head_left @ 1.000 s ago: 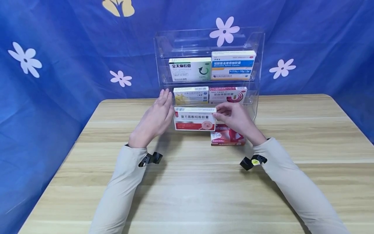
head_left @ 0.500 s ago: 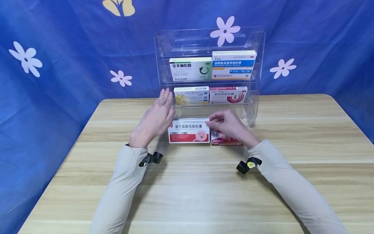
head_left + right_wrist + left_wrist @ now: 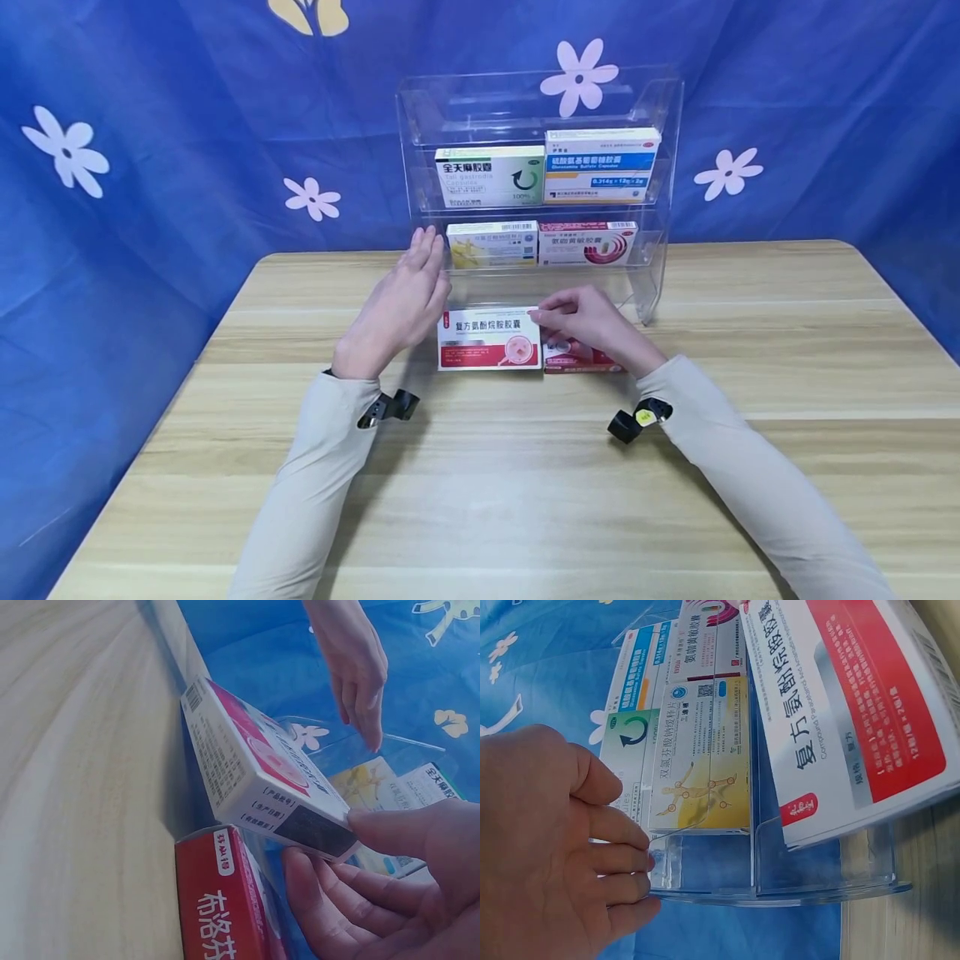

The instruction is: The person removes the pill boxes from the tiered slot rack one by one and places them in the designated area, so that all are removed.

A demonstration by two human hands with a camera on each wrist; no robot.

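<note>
1. my right hand (image 3: 588, 321) pinches the right end of the red and white box (image 3: 489, 339) - thumb on top, fingers curled under, as the right wrist view shows at that end (image 3: 315, 832). the box stands on its long edge on the worktop (image 3: 480, 467), just in front of the clear rack (image 3: 651, 283), printed face towards me.

2. my left hand (image 3: 401, 304) is flat and spread, fingers straight and together, pointing away towards the rack. it stands just beside the box's left end; i cannot tell whether it touches the box. in the left wrist view its fingertips (image 3: 649, 862) sit close to the rack's clear front lip.

3. the relation that counts: the box's long axis runs left to right across me, between the two hands, and the rack's lowest tier lies straight beyond it. the right hand has the hold; the left is only alongside.

4. behind my right hand, partly hidden, a second red box (image 3: 577, 357) lies on the worktop, touching or nearly touching the held box's right end.

5. count - six boxes in all: two on the worktop, four in the rack. upper tier: a green and white box (image 3: 489, 177) beside a blue and white box (image 3: 602, 165). middle tier: a yellow box (image 3: 492, 243) beside a pink swirl box (image 3: 587, 242).

6. one rack, three tiers; two hands, both in pale sleeves.
</note>
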